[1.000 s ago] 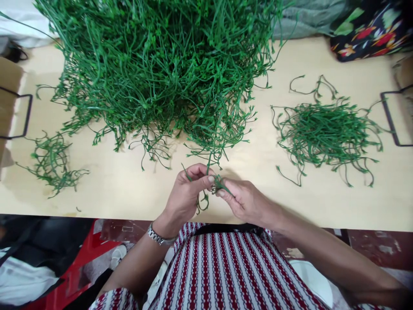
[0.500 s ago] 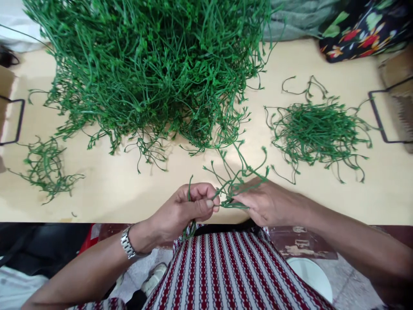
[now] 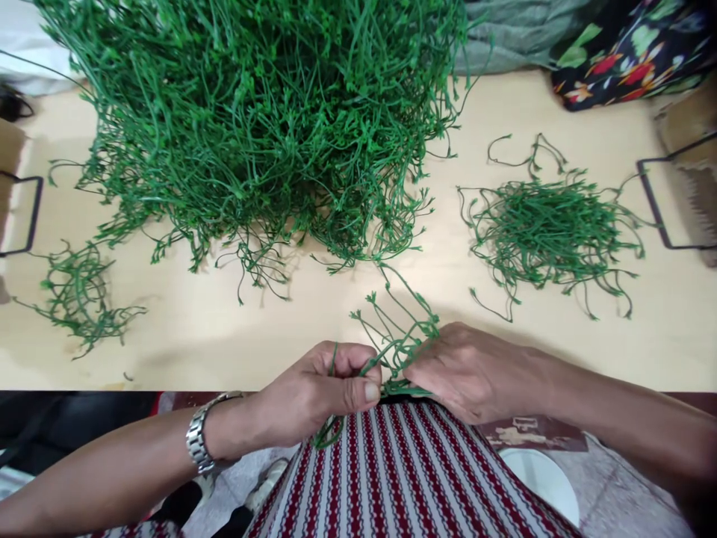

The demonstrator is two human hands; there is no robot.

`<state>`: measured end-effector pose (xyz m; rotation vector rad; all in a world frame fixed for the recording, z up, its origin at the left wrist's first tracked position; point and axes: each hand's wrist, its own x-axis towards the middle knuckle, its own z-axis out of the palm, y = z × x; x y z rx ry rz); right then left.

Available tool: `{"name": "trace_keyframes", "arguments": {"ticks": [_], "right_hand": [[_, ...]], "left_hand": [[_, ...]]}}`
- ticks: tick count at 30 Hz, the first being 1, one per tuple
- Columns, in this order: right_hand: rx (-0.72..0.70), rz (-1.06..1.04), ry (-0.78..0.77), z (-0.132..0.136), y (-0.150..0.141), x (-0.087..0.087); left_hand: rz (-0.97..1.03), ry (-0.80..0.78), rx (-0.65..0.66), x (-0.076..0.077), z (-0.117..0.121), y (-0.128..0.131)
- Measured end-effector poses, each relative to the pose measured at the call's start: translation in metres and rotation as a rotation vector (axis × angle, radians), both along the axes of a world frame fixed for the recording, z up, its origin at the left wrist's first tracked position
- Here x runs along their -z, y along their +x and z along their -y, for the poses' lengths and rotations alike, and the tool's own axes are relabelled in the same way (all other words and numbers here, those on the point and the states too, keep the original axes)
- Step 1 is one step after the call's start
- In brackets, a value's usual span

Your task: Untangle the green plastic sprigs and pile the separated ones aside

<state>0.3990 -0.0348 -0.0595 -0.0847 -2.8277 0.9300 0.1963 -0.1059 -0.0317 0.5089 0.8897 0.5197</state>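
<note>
At the table's near edge, my left hand (image 3: 336,385) pinches thin green artificial stems (image 3: 400,347) between thumb and forefinger. Some strands loop out below its palm. My right hand (image 3: 467,370) is closed around the other side of the same bunch, its fingertips partly hidden. Knobbly stem ends fan out above and between both hands. Beyond them lies a large heap of similar green stems (image 3: 269,134). A smaller pile of stems (image 3: 554,232) rests to the right, and a loose cluster (image 3: 81,295) to the left.
The pale tabletop (image 3: 184,336) runs across in front of me. Black metal handles (image 3: 653,202) and a cardboard box (image 3: 697,172) stand at the right edge. A dark floral cloth (image 3: 632,56) lies at the back right. Below is a round white stool top (image 3: 541,478).
Both hands have come slightly lower, closer to my body, with the green stems. My right hand has closed in further over the bunch. The piles look the same.
</note>
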Motion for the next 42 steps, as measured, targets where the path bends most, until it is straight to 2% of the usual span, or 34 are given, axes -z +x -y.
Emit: {"name": "trace_keyframes", "arguments": {"ticks": [2,6,8,10,12,14,15,17,19,21,24,26,29,33,36,39,42], "right_hand": [[0.042,-0.011,0.024,-0.003,0.012,0.004],[0.333,0.016,0.149,-0.019,0.039,0.011],[0.390,0.041,0.232,-0.030,0.050,0.010],[0.496,0.044,0.400,-0.043,0.059,0.005],[0.777,0.092,0.645,-0.059,0.071,0.000],[1.051,0.234,0.866,-0.076,0.085,-0.003],[1.137,0.315,0.942,-0.085,0.091,-0.004],[1.171,0.441,0.994,-0.096,0.100,-0.005],[1.127,0.422,0.943,-0.097,0.099,-0.006],[1.059,0.269,0.795,-0.087,0.087,-0.008],[0.815,0.035,0.388,-0.063,0.052,-0.013],[0.575,0.010,0.069,-0.051,0.026,-0.011],[0.345,-0.087,-0.202,-0.044,-0.005,0.001],[0.213,-0.241,-0.275,-0.038,-0.025,0.019],[0.278,-0.311,-0.372,-0.027,-0.030,0.024],[0.343,-0.363,-0.478,-0.016,-0.029,0.022],[0.386,-0.300,-0.399,-0.012,-0.023,0.018]], "left_hand": [[-0.025,0.025,-0.037,-0.006,0.000,-0.008],[-0.275,0.177,-0.383,-0.008,-0.004,-0.029],[-0.316,0.174,-0.256,0.001,-0.007,-0.033],[-0.301,0.164,-0.196,0.013,-0.009,-0.032],[-0.316,0.191,-0.187,0.023,-0.011,-0.028],[-0.359,0.239,-0.139,0.030,-0.011,-0.023],[-0.372,0.259,-0.101,0.032,-0.010,-0.022],[-0.390,0.296,-0.049,0.034,-0.009,-0.019],[-0.405,0.330,-0.009,0.034,-0.009,-0.018],[-0.414,0.355,0.030,0.033,-0.010,-0.017],[-0.368,0.389,0.058,0.034,-0.014,-0.015],[-0.283,0.411,0.065,0.035,-0.017,-0.012],[-0.135,0.400,0.097,0.039,-0.022,-0.006],[-0.021,0.350,0.086,0.046,-0.026,0.006],[0.011,0.316,-0.005,0.052,-0.026,0.013],[-0.006,0.295,-0.068,0.055,-0.025,0.015],[-0.143,0.321,-0.030,0.048,-0.024,0.009]]}}
